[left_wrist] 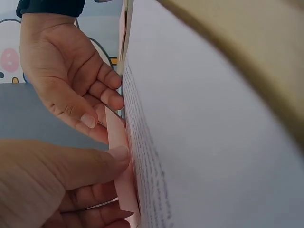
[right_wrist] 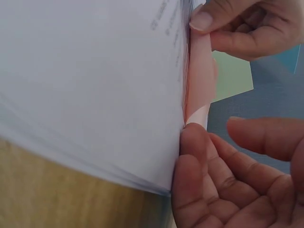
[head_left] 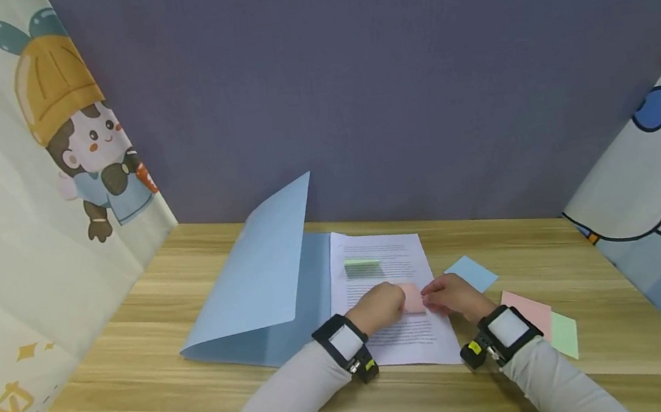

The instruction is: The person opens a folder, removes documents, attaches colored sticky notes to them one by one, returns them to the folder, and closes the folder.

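Observation:
A pink sticky note (head_left: 412, 297) lies on the printed page (head_left: 405, 352), its free part lifted from the paper. My left hand (head_left: 378, 306) pinches one end of it between thumb and fingers. My right hand (head_left: 453, 294) is at the note's other end, by the page's right edge. In the right wrist view its fingertips (right_wrist: 192, 142) rest against the page and the note's corner, while the thumb stands apart. A green sticky note (head_left: 363, 261) sticks up from the page's upper part.
An opened blue folder (head_left: 253, 276) is under the page, its cover raised on the left. To the right lie a blue sheet (head_left: 471, 274), a pink sheet (head_left: 529, 309) and a green sheet (head_left: 564, 334) on the wooden table (head_left: 144, 397). A dark panel (head_left: 354, 94) stands behind.

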Demonstrator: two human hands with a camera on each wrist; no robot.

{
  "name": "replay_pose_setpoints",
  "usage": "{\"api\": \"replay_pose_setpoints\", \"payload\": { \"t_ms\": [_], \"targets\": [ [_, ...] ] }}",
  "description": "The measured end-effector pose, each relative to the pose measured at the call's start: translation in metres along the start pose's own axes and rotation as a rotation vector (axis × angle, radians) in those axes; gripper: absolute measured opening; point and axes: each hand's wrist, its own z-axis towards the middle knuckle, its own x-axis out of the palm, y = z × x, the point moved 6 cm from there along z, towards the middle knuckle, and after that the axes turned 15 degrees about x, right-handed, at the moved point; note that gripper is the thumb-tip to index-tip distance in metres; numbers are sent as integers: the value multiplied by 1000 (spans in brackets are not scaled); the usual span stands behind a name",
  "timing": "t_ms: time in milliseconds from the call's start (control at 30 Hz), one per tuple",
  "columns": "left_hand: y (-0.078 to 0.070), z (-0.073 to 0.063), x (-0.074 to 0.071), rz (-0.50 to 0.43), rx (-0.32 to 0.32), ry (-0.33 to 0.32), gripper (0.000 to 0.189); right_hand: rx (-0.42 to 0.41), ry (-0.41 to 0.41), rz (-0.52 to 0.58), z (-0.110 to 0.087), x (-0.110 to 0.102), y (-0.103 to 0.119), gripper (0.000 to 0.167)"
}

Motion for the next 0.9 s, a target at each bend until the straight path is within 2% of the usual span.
{"api": "replay_pose_setpoints", "payload": {
  "t_ms": [200, 433, 633, 900],
  "targets": [
    [2, -2, 2, -52, -25, 57, 5, 8, -22, -37, 0, 0, 4, 26],
    [4, -2, 1, -73, -1, 27, 5, 3, -53, -58, 1, 2, 8, 26],
    [10, -1, 4, -60, -7, 20, 7, -100, -111, -179, -2, 6, 18, 21],
    [24, 0, 10, -100, -127, 78, 17, -272, -203, -373, -10, 15, 39, 19]
  ]
}}
